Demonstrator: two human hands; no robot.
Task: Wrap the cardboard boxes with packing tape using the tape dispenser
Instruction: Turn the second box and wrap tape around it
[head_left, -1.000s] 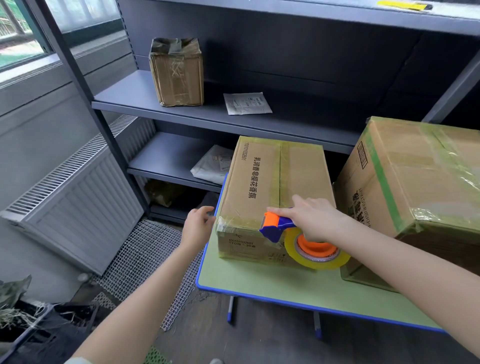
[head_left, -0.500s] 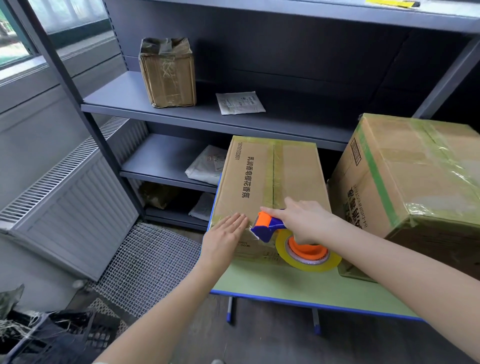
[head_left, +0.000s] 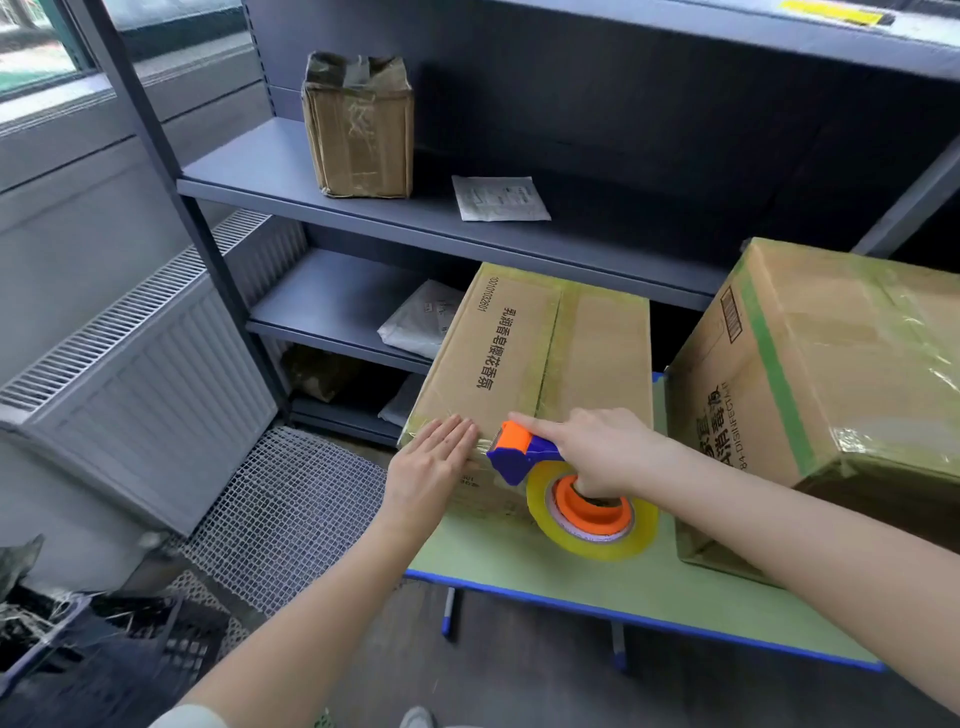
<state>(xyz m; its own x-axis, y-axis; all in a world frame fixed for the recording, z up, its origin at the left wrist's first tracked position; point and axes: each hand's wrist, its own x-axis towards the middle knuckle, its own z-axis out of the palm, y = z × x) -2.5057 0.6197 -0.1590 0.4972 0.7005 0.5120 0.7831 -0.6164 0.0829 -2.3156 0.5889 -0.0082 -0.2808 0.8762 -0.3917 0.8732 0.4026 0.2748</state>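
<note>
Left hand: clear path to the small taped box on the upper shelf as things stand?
Probably yes. The left hand lies flat on the near box, holding nothing, and the open front of the shelf leaves the way to the small taped box free, though it looks a stretch.

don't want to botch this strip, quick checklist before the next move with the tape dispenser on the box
1. Right hand grips the dispenser: ok.
2. Dispenser head on the box at its near top edge: ok.
3. Left hand flat on the box, steadying it: ok.
4. Left fingertips clear of the dispenser head: not ok, they lie right beside it.
5. Box wholly on the table: cannot tell, the left hand hides its near corner.
6. Roll has tape left: ok.
</note>
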